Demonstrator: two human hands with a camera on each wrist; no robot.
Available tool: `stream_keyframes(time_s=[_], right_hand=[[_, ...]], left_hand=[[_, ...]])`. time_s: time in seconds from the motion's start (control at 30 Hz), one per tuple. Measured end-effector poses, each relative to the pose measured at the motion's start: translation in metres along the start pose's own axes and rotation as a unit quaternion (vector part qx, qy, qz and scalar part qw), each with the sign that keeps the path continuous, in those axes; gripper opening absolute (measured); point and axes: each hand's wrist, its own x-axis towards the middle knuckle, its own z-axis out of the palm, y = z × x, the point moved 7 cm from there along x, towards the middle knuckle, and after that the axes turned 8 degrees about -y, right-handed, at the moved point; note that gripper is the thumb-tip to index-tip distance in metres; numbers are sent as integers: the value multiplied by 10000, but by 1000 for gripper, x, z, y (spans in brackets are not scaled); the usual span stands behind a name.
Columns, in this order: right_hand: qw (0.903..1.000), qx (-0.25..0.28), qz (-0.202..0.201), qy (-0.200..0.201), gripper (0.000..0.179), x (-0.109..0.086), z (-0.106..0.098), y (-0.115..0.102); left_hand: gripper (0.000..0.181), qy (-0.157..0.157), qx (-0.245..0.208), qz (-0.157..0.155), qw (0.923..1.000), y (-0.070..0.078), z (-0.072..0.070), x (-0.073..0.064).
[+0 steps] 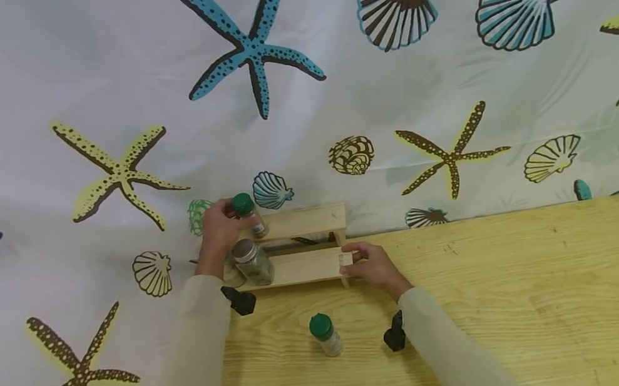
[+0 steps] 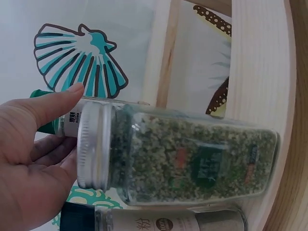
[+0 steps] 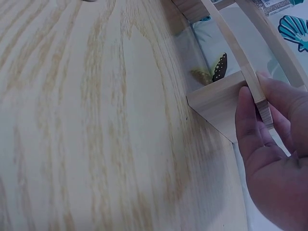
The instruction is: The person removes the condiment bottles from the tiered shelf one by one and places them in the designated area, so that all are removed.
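My left hand (image 1: 221,230) grips a green-capped spice jar (image 1: 258,225) by its upper part, at the left end of the upper tier of a small wooden rack (image 1: 311,265). In the left wrist view, that jar's green cap (image 2: 44,111) is partly covered by the fingers. A larger glass jar of dried herbs (image 2: 197,159) with a silver lid stands on the lower tier, close to this hand. Meanwhile my right hand (image 1: 372,267) pinches the right end of the lower shelf board (image 3: 248,72) between thumb and fingers.
A second green-capped spice jar (image 1: 327,336) stands on the wood-grain table (image 1: 513,297) before the rack. Beside the herb jar is a dark-capped bottle (image 2: 168,221). A curtain (image 1: 303,137) printed with shells and starfish hangs behind and along the left.
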Motion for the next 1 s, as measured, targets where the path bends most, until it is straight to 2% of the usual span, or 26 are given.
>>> stream_keyframes(time_s=[0.3,0.63,0.8,1.0], right_hand=[[9999,-110,51,59,44,1,-1,0],[9998,-172,77,21,46,2,-1,2],[9999,-142,14,-33,48,5,-1,2],[9999,112,13,-126,51,4,1,3]], left_hand=[[58,68,198,0,9998,-1,-1,-1],[55,174,97,318,9993,8,-9,-5],[54,286,71,645,9975,21,-17,-11],[51,313,-111,1207,9921,40,-21,-25]])
